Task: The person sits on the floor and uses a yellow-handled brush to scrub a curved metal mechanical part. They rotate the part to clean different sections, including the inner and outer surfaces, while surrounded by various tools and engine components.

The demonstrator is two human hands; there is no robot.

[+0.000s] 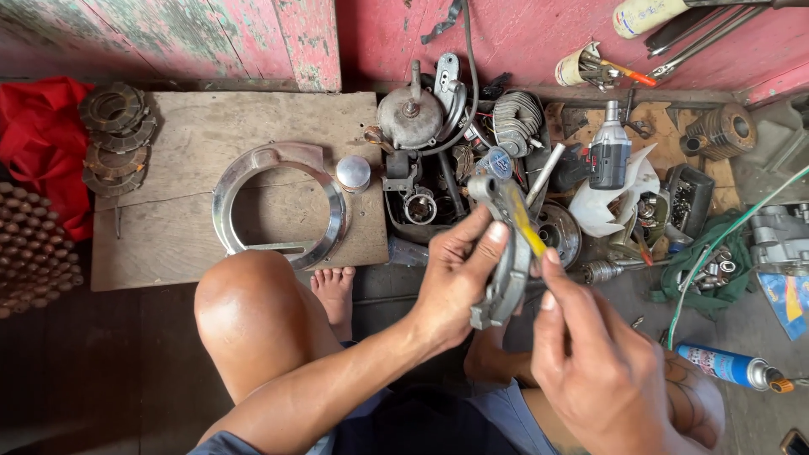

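Note:
My left hand grips a curved grey metal part, shaped like a brake or clutch shoe, and holds it upright above my knees. My right hand holds a thin yellow-handled tool whose tip rests against the upper end of that part. Both hands are close together in the middle of the view.
A wooden board carries a chromed ring, a small round cap and stacked clutch plates. Engine parts, a cordless drill, a spray can, a red cloth and a green cable lie on the floor.

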